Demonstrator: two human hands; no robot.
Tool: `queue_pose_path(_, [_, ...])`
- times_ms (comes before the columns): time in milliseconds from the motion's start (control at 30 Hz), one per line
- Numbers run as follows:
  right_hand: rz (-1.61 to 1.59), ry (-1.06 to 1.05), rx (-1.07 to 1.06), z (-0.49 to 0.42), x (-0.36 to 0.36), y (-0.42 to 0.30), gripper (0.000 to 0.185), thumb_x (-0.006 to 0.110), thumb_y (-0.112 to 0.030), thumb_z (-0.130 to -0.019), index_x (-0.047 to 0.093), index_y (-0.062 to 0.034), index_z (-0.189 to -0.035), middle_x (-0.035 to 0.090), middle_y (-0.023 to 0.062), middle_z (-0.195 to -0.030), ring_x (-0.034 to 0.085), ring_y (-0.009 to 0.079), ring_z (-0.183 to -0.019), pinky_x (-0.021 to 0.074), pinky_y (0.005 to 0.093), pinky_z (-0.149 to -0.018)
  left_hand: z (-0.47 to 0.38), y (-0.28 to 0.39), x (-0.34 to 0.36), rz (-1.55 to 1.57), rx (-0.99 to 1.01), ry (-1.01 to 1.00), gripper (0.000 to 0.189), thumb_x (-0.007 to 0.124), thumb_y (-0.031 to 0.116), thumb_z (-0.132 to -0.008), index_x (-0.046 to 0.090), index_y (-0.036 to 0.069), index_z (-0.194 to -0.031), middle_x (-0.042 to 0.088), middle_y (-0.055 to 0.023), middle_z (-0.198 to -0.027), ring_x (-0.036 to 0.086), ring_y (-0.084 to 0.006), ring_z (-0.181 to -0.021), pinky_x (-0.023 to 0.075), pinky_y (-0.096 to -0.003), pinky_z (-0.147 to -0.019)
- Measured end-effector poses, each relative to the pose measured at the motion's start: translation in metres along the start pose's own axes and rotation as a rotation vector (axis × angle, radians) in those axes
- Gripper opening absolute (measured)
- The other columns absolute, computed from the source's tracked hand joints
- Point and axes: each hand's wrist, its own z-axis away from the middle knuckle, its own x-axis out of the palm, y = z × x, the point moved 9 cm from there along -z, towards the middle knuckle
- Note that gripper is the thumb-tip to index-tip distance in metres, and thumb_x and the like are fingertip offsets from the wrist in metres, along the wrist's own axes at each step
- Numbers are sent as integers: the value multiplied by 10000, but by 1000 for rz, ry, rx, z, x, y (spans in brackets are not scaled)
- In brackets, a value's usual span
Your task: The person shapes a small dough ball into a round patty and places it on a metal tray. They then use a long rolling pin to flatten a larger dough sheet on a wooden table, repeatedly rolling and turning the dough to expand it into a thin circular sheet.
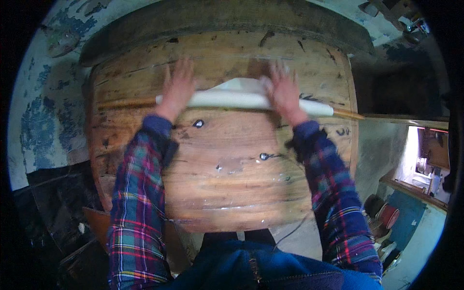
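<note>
A long, slim wooden rod (125, 104) lies crosswise on the worn wooden table (221, 141). Around its middle is wrapped a thin white sheet (230, 100), its material hard to tell, and both bare rod ends stick out. A loose pointed flap (244, 84) of the sheet shows on the far side of the roll. My left hand (179, 83) rests across the left part of the roll, fingers stretched forward. Over the right part lies my right hand (284, 88), palm down with fingers apart. Both hands are motion-blurred, and neither is closed around the rod.
Behind the table's far edge runs a dark raised board (224, 16). Small round dark-and-white spots (198, 123) mark the tabletop. The right rod end passes beyond the table's right edge. A window (417, 159) and a red round object (389, 216) are at the right.
</note>
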Motion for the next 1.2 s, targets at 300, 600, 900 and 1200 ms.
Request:
queue_pose_path(300, [-161,-115,312,36,8,336,487,440,-290,-1033,458,-109,-1484,449,215,-1505,401,403,-1396,308,439,-1174,14,-176,73,405,-125,77,529,615,307,-966,510,157,-1462,519,-182,-1433,483,-393,-1311,374,-431,-1122])
queue_pose_path(600, [-229,-138,208,-28,28,255,442,597,-75,-927,549,-64,-1366,532,182,-1404,552,436,-1201,477,474,-1005,73,-209,68,354,-264,201,381,626,138,-935,632,102,-1315,588,-188,-1175,543,-406,-1092,460,-476,-960])
queue_pose_path(900, [210,-29,129,-56,55,278,529,591,13,-880,506,-60,-1397,517,185,-1424,438,390,-1360,407,445,-1116,156,-152,60,502,-220,250,394,616,90,-934,630,128,-1326,602,-150,-1112,562,-357,-1065,432,-444,-959])
queue_pose_path(1200, [58,-31,86,97,2,269,574,505,104,-832,508,-17,-1393,496,216,-1449,409,396,-1392,348,447,-1175,267,-48,24,694,-170,173,405,657,32,-877,666,107,-1275,638,-140,-1091,581,-339,-1038,470,-414,-920])
